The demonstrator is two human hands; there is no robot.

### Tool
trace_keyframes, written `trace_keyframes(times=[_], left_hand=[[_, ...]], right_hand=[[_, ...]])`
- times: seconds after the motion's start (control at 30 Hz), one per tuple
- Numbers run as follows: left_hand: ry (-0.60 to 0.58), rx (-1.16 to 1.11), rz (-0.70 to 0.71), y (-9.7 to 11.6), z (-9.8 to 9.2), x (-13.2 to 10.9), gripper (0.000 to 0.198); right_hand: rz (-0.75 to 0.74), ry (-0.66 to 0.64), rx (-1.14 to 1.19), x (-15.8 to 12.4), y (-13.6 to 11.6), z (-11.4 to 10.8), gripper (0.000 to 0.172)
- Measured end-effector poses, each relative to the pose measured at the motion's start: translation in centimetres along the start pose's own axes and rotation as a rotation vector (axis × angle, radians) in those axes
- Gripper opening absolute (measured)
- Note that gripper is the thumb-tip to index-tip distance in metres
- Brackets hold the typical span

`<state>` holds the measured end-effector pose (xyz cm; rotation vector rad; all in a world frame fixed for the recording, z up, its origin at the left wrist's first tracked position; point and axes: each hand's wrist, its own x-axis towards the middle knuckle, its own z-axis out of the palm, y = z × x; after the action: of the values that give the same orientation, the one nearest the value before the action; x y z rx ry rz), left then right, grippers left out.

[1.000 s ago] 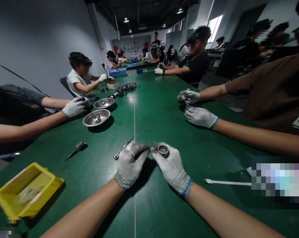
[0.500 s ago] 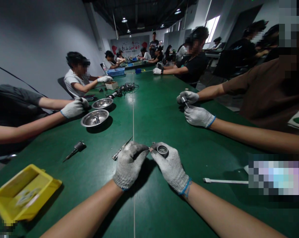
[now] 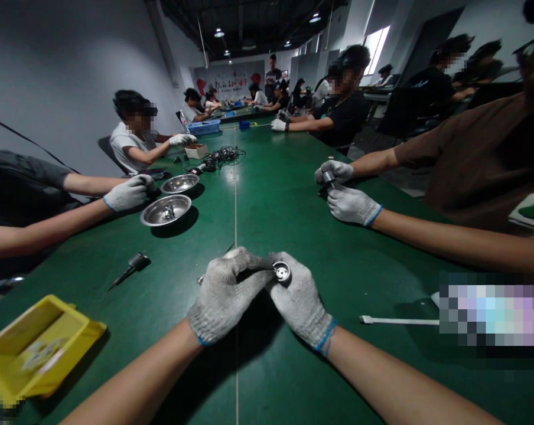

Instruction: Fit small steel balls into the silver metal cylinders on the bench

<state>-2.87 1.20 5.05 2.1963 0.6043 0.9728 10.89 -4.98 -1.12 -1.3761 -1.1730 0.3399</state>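
Far left: bin (image 3: 36, 348), cut off by the frame edge; then a dark tool (image 3: 129, 267) lying loose on the table (image 3: 267, 195). Centre: pinching with the left hand (image 3: 225, 292), fingers tight together against the ring (image 3: 282, 272), possibly on a tiny piece, too small to tell. Gripping that ring in the right hand (image 3: 299, 301), fingers curled round it, just above the table. Seemingly mid-fitting; calls next for a steady hold and fine alignment. Hidden under the left hand: most of a slim tool (image 3: 200, 278).

A bin (image 3: 36, 348) lies left of the round part (image 3: 282, 272), bowls (image 3: 166, 211) behind, perhaps a cable (image 3: 397, 320) right.
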Motion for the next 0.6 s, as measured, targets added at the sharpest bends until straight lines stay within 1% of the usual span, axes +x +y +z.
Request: trace_keyframes(times=[0.07, 0.17, 0.33, 0.6], left_hand=[[-0.076, 0.027, 0.017, 0.53, -0.26, 0.2, 0.012], [-0.136, 0.071, 0.012, 0.86, -0.31, 0.29, 0.015], [-0.139, 0.099, -0.022, 0.82, -0.19, 0.19, 0.017], [-0.162, 0.104, -0.035, 0.82, -0.24, 0.28, 0.017]], right_hand=[[-0.028, -0.039, 0.001, -0.09, -0.03, 0.03, 0.014], [-0.092, -0.076, -0.008, -0.16, -0.17, 0.06, 0.01], [-0.152, -0.096, -0.046, -0.25, -0.18, 0.11, 0.007], [-0.156, -0.124, -0.057, -0.21, -0.43, -0.05, 0.01]])
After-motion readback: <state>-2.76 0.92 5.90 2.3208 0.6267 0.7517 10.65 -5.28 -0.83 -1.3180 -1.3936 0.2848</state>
